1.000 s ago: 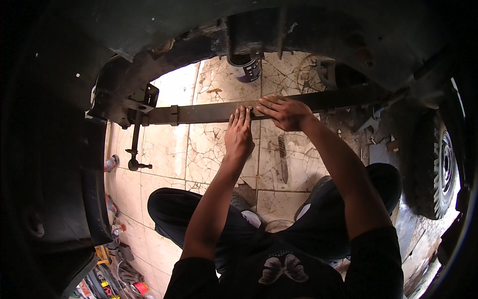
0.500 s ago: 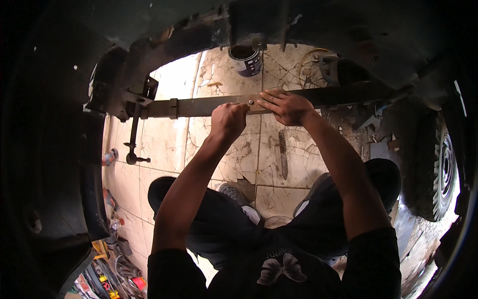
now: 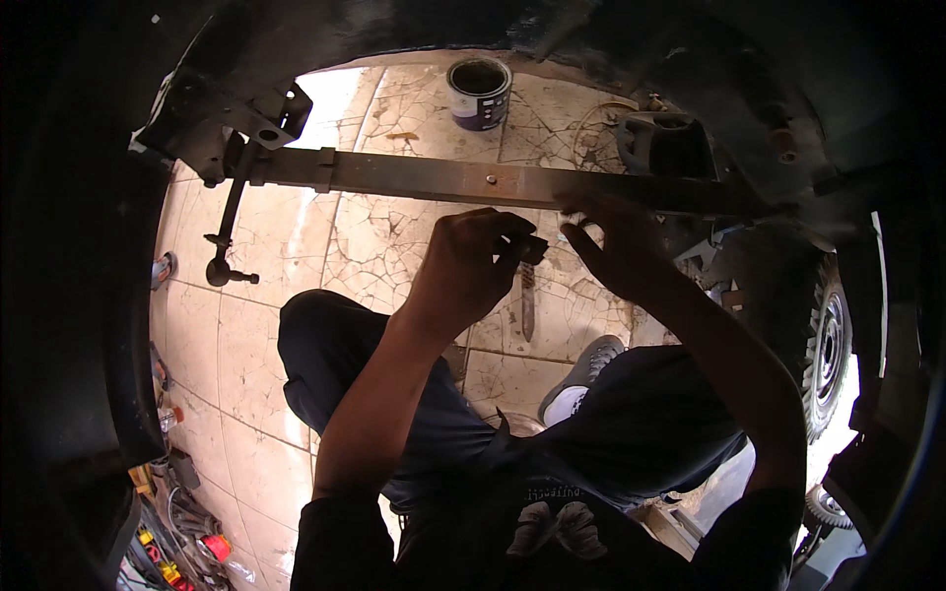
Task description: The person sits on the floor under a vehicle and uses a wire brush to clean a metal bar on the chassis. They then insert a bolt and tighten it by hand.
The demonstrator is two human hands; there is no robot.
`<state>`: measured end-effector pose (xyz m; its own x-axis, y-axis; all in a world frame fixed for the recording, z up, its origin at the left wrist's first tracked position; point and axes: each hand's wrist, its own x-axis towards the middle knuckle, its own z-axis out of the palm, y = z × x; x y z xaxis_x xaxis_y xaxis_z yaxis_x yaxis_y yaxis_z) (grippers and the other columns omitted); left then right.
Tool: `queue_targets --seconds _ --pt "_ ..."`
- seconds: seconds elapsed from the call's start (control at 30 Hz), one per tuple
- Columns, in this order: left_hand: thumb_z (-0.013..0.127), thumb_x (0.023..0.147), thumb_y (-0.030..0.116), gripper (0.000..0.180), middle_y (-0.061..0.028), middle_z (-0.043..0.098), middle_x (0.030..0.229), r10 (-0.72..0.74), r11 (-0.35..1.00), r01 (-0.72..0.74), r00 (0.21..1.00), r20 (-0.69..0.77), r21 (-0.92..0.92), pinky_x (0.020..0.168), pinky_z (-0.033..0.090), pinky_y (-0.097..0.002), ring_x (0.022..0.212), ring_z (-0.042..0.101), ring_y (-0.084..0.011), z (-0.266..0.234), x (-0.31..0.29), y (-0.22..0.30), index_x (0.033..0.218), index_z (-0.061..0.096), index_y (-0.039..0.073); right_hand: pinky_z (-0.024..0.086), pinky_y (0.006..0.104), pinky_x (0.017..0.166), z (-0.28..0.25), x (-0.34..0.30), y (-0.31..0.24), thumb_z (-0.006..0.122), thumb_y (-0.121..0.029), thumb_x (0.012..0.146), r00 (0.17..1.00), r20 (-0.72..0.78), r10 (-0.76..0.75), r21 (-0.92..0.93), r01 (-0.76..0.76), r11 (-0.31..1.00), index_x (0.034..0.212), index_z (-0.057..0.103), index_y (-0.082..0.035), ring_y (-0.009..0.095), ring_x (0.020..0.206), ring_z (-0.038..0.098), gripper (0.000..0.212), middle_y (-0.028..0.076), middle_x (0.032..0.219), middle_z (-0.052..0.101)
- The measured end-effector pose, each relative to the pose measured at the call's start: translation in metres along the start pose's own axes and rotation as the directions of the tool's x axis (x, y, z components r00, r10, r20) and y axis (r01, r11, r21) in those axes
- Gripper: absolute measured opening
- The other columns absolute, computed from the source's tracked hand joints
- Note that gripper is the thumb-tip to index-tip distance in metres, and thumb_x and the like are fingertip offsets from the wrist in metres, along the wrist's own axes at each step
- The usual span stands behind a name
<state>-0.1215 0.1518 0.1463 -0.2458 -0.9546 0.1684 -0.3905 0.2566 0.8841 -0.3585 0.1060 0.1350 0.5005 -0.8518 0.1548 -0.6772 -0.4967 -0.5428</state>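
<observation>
A long flat steel bar (image 3: pixel 414 179) runs across the view, with a bolt head (image 3: pixel 491 179) at its middle and a rusty patch beside it. My left hand (image 3: pixel 468 261) is just below the bar, pinching a small dark piece (image 3: pixel 535 248) between thumb and fingers; its exact kind is too dark to tell. To the right, my right hand (image 3: pixel 626 246) hovers near the bar's lower edge, fingers curled and thumb apart from them, with nothing visible in it. A knife-like tool with a rough handle (image 3: pixel 528 305) lies on the tiles below my hands.
An open paint can (image 3: pixel 478 103) stands beyond the bar. A dark rod with a ball end (image 3: pixel 222 266) hangs at left. Dark vehicle bodywork surrounds me, with a tyre (image 3: pixel 826 345) at right. Assorted tools (image 3: pixel 182 542) lie lower left on the cracked tile floor (image 3: pixel 256 355).
Both hands have come off the bar and drawn back toward me. The dark piece now shows in my left hand. My view has shifted, and my right hand no longer lies flat.
</observation>
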Motion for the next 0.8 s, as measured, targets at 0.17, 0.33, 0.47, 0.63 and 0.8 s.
queue_targets --seconds 0.17,0.33,0.47,0.63,0.8 --pt "0.076 0.096 0.003 0.015 -0.0118 0.08 0.105 0.005 0.997 0.001 0.997 0.083 -0.075 0.085 0.064 -0.0328 0.098 0.081 -0.0227 0.02 -0.01 0.002 0.11 0.079 0.002 0.065 0.033 0.083 -0.021 -0.038 -0.036 0.086 -0.016 0.092 0.989 0.101 0.11 0.284 -0.135 0.949 0.112 0.077 -0.001 0.022 0.093 0.08 0.026 0.016 0.107 0.078" --pt "0.079 0.096 0.012 0.022 -0.0119 0.08 0.108 -0.186 0.939 0.202 0.979 0.081 -0.279 0.087 0.062 -0.0341 0.099 0.08 -0.0214 0.022 -0.015 -0.006 0.116 0.079 0.003 0.065 0.0331 0.082 -0.009 -0.031 -0.042 0.085 -0.012 0.091 0.998 -0.031 0.051 0.278 -0.04 0.96 0.108 0.077 -0.001 0.022 0.09 0.08 0.022 0.015 0.106 0.078" --pt "0.083 0.092 0.011 0.029 -0.0108 0.081 0.11 -0.157 0.956 0.18 0.981 0.113 -0.233 0.086 0.061 -0.0313 0.101 0.078 -0.0172 0.016 -0.021 -0.015 0.12 0.077 0.002 0.065 0.0338 0.083 0.003 -0.034 -0.035 0.083 -0.01 0.093 0.997 0.011 0.078 0.378 -0.076 0.923 0.11 0.076 0.0 0.023 0.092 0.081 0.021 0.015 0.105 0.079" --pt "0.085 0.091 0.011 0.028 -0.0074 0.08 0.102 -0.352 0.745 0.379 0.922 0.159 -0.549 0.081 0.059 -0.0289 0.087 0.073 -0.0122 0.014 -0.029 -0.026 0.115 0.077 -0.002 0.065 0.0364 0.082 0.011 -0.027 -0.043 0.078 -0.009 0.097 0.99 0.07 0.12 0.366 -0.138 0.92 0.113 0.067 0.001 0.027 0.096 0.081 0.022 0.016 0.105 0.079" --pt "0.082 0.096 0.02 0.024 -0.0068 0.079 0.096 -0.438 0.79 0.459 0.887 0.149 -0.407 0.077 0.056 -0.028 0.084 0.071 -0.0112 0.009 -0.036 -0.04 0.105 0.08 -0.002 0.064 0.0355 0.078 0.02 -0.02 -0.045 0.079 -0.012 0.098 0.991 0.05 0.123 0.451 -0.132 0.883 0.106 0.063 0.0 0.027 0.096 0.081 0.021 0.016 0.101 0.08"
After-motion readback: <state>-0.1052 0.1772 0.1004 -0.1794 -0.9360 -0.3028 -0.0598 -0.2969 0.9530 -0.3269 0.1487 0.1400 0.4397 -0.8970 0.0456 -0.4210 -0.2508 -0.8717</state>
